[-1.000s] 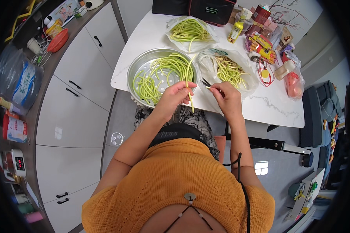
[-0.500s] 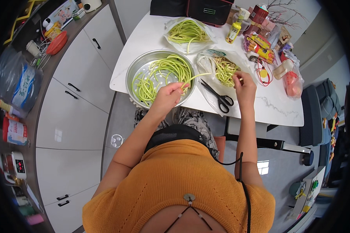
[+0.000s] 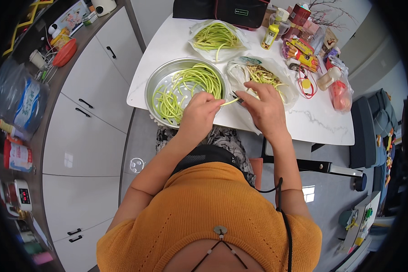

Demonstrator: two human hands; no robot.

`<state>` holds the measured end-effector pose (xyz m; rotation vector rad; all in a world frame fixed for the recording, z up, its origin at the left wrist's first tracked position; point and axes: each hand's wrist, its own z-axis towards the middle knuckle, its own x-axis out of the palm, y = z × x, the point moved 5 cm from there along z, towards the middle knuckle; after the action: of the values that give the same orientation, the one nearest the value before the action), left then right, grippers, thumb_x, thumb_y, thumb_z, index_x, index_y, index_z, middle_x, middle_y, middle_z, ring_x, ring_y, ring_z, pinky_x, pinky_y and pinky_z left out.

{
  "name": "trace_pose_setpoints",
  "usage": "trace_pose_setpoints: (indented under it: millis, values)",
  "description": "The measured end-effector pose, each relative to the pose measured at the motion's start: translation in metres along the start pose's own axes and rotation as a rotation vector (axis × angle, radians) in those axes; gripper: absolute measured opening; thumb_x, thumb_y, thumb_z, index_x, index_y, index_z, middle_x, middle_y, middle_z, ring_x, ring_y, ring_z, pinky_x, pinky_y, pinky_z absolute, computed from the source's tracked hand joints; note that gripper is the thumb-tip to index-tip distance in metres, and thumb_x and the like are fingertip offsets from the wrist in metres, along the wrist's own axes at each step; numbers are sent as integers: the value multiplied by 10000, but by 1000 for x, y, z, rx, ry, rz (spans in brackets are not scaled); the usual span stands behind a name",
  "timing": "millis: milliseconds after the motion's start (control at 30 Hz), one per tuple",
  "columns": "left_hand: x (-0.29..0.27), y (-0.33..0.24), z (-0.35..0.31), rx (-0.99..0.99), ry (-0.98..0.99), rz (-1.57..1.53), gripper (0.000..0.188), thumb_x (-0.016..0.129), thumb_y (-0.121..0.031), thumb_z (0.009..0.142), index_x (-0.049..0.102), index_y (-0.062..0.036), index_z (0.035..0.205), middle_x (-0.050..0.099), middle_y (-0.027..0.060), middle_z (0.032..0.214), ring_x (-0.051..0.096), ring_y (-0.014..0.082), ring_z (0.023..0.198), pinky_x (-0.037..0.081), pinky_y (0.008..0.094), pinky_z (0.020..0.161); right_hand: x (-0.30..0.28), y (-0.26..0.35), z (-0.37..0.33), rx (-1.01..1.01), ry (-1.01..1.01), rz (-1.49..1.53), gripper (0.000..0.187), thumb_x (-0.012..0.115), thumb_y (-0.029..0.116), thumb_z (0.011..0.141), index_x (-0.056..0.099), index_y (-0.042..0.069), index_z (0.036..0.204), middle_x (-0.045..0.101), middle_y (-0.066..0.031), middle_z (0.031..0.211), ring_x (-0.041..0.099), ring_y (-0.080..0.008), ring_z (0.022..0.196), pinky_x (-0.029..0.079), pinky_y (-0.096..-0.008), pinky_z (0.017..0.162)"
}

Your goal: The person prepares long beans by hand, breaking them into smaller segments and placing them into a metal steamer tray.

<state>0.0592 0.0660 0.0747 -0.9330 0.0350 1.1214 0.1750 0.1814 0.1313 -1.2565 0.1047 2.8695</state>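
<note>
My left hand [image 3: 198, 112] is closed in a pinch on a green garlic scape [image 3: 230, 102], over the right rim of a round metal pan [image 3: 150, 93]. My right hand [image 3: 265, 109] has its thumb and fingertips closed on the scape's other end. Curled garlic scapes [image 3: 199, 78] lie in the perforated pan. Under my right hand are the scissors [image 3: 235, 95], with only a dark blade tip showing. Just beyond it, a plastic bag [image 3: 240, 68] holds trimmed scape pieces [image 3: 260, 74]. Another bag of long scapes [image 3: 216, 37] lies farther back.
A yellow bottle [image 3: 270, 35], packaged sausages [image 3: 301, 52], a red lanyard [image 3: 307, 84] and a bag of red fruit [image 3: 340, 96] sit on the right of the white table [image 3: 324, 122]. Black bags [image 3: 241, 12] stand at the back. White cabinets [image 3: 84, 136] run along the left.
My right hand has moved left and nearer from the bag of trimmed pieces to the scape's end, covering most of the scissors. My left hand still pinches the scape, slightly shifted.
</note>
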Motion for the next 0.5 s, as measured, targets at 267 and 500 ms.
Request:
trace_pose_setpoints:
  millis: [267,500]
  values:
    - [-1,-10,3,104,-43,73,202,667,17,713,682,-31,909,541,85,811,543,236,751,452,317,651,17,-2,-13,72,163,144,131,685,49,712,666,76,838,599,-57,777,590,-237,713,475,-328,604]
    - [1,-15,0,124,-53,142,204,688,-8,693,687,-38,895,554,80,803,533,239,738,445,320,655,29,-20,-27,332,117,513,79,652,39,784,643,20,860,591,-80,781,590,-183,645,475,-272,568]
